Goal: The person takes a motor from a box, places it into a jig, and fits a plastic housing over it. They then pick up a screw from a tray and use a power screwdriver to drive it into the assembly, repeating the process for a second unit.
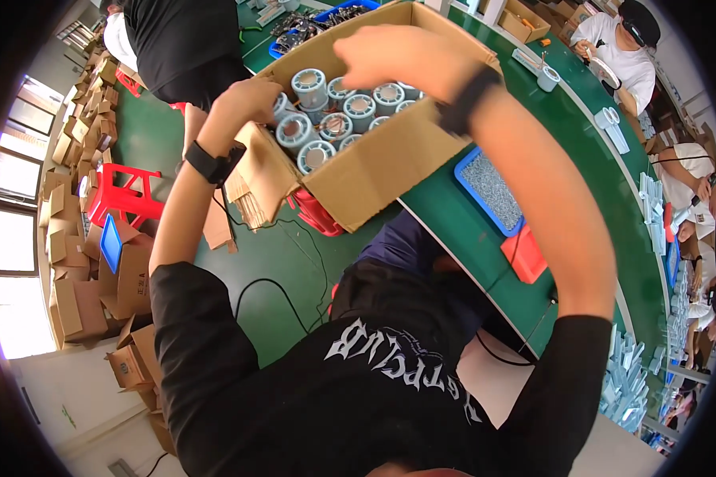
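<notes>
A cardboard carton [378,175] stands ahead of me, its flaps up, with several light-blue plastic cylindrical parts [359,106] upright inside. Each part shows a ringed, slotted end with a brownish round centre. At the carton's left end, my left hand [250,103] has its fingers curled down against a light-blue cylindrical part [282,108], which its fingers partly hide. Over the far middle of the carton hangs my right hand [390,57], bent downward and smeared by motion. Its fingertips are beside the parts in the back row, and whether they grip one is hidden.
A blue tray of small grey pieces [492,191] and a red bin [525,254] sit on the green table [453,230] at right. A red stool [126,195] and stacked cartons [75,238] stand left. People work nearby; a cable [266,282] crosses the floor.
</notes>
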`<action>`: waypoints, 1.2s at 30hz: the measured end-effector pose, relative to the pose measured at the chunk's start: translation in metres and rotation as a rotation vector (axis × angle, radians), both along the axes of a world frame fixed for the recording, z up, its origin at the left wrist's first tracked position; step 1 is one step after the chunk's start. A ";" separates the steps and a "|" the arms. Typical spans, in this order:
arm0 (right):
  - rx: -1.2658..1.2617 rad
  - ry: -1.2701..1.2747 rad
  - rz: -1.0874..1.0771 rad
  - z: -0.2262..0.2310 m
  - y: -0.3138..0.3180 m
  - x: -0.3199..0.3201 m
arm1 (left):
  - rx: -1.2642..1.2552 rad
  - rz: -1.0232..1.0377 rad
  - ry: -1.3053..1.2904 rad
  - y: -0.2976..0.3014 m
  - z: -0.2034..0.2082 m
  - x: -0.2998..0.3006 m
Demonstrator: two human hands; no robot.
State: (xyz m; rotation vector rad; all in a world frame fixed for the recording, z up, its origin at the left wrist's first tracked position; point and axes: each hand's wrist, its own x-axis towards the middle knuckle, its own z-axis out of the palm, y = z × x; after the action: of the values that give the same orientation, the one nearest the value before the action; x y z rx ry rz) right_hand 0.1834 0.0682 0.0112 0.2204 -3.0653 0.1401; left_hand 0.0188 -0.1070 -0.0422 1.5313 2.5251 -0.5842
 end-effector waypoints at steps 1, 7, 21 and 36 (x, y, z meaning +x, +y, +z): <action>0.100 -0.137 0.020 -0.002 -0.003 -0.029 | 0.002 -0.002 0.005 0.000 -0.002 -0.001; 0.244 -0.249 -0.110 -0.042 -0.037 -0.115 | 0.298 -0.239 -0.043 -0.012 -0.003 0.001; 0.054 -0.049 -0.014 0.026 0.014 -0.059 | 1.543 -0.285 -0.793 -0.108 0.080 0.078; -0.929 1.068 -0.478 -0.013 0.060 0.379 | 0.771 -0.693 -1.451 0.103 -0.066 0.330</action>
State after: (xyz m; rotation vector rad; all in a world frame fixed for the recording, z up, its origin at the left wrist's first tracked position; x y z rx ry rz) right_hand 0.5628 0.1284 -0.0023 -0.3686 -1.6851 0.9763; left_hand 0.3491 -0.0038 -0.1082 1.8630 1.0294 1.2004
